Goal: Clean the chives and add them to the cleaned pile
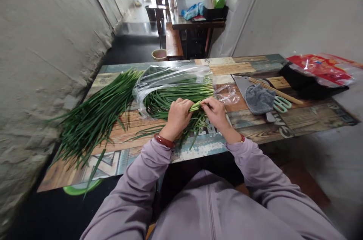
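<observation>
Hands [179,114] [217,113] hold green stalks [195,107] inside the table edge [198,154].

You have one left hand [179,114], one right hand [216,114] and two bracelets [164,141]. Before you are one large loose pile of green stalks [98,115], one clear bag [176,69], one grey cloth [258,99], one pair of scissors [282,104] and one red package [320,69].
</observation>
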Tool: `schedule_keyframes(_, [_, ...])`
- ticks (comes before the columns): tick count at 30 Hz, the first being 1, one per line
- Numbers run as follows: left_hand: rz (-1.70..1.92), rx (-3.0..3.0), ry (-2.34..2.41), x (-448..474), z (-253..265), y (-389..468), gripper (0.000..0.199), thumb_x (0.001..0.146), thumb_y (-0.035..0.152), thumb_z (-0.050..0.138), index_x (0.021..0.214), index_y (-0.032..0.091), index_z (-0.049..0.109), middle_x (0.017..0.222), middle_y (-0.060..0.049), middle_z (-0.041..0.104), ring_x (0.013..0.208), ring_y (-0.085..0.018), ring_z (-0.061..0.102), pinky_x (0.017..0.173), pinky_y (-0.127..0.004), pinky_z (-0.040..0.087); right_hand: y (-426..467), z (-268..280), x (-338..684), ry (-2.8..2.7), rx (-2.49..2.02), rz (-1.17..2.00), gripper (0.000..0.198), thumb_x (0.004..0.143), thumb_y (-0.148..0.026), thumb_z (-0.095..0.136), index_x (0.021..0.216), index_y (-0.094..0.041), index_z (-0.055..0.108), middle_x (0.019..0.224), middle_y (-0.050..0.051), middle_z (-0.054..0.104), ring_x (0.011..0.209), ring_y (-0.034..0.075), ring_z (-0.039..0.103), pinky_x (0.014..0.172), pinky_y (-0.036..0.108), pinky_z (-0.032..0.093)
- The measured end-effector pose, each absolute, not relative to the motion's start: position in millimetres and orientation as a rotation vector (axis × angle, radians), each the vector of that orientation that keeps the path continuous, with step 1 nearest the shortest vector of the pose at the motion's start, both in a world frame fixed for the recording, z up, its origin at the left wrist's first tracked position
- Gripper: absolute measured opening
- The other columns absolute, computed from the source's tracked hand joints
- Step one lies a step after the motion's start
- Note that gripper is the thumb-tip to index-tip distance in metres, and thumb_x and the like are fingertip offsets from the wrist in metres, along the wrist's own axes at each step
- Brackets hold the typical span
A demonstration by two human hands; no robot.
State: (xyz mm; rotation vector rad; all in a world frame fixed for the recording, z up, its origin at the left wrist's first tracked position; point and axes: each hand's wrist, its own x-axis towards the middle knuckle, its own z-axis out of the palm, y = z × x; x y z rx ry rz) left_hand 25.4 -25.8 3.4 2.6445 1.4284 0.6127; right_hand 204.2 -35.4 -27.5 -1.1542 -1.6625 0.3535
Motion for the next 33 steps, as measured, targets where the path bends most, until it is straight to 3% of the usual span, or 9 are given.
schedule_keyframes(9, [0.626,2.703,1.443,26.4,-1.0,-23.3,0.011,0.094,0.023,0.053,0.095,0.021,0.065,0.093,-0.005,0.069,0.09,-0.025,0.053,0.073,-0.037,0.032,-24.7,-39.8,215.4,-1.285,-1.24,0.685,0.025,0.093,-0.041,0.05,0.083,-0.021,0.062,0.074,-0.001,0.063,0.069,0.014,0.058,0.065,0.027,0.044])
schedule_keyframes(13, [0.642,2.655,1.449,25.5,-0.5,-21.6,0.013,0.096,0.025,0.052,0.094,0.021,0.065,0.092,-0.005,0.069,0.088,-0.024,0.053,0.074,-0.036,0.032,-29.1,-29.9,219.5,-1.404,-1.198,0.478,0.029,0.097,-0.041,0.046,0.083,-0.021,0.061,0.079,0.001,0.064,0.076,0.016,0.06,0.072,0.029,0.046])
schedule_keyframes(17, [0.637,2.653,1.436,25.0,0.0,-22.1,0.015,0.096,0.027,0.051,0.094,0.02,0.065,0.091,-0.005,0.069,0.087,-0.024,0.053,0.074,-0.035,0.032,-35.2,-22.2,215.8,-1.68,-1.18,0.246,0.017,0.092,-0.037,0.058,0.097,-0.022,0.065,0.097,0.006,0.069,0.092,0.02,0.062,0.083,0.034,0.048])
schedule_keyframes(21, [0.64,2.635,1.398,23.5,-0.3,-21.0,0.019,0.097,0.03,0.05,0.092,0.02,0.065,0.089,-0.005,0.069,0.085,-0.023,0.053,0.073,-0.034,0.033,-35.0,-26.6,213.5,-1.883,-1.209,0.172,0.014,0.093,-0.033,0.06,0.092,-0.022,0.068,0.093,0.007,0.07,0.094,0.023,0.061,0.088,0.038,0.047])
schedule_keyframes(28, [0.647,2.671,1.4,23.6,-0.5,-21.8,0.016,0.096,0.027,0.052,0.092,0.02,0.065,0.088,-0.005,0.068,0.085,-0.023,0.053,0.073,-0.035,0.034,-32.9,-28.9,207.0,-1.595,-1.122,0.509,0.019,0.091,-0.034,0.059,0.08,-0.022,0.07,0.081,0.003,0.071,0.078,0.018,0.064,0.074,0.032,0.048])
schedule_keyframes(33, [0.635,2.814,1.423,27.8,1.0,-28.3,0.013,0.091,0.017,0.055,0.098,0.021,0.065,0.091,-0.005,0.068,0.09,-0.025,0.052,0.074,-0.038,0.034,-32.5,-28.2,203.7,-1.361,-1.16,0.815,0.021,0.085,-0.038,0.062,0.079,-0.02,0.072,0.078,0.002,0.07,0.075,0.017,0.062,0.073,0.03,0.047])
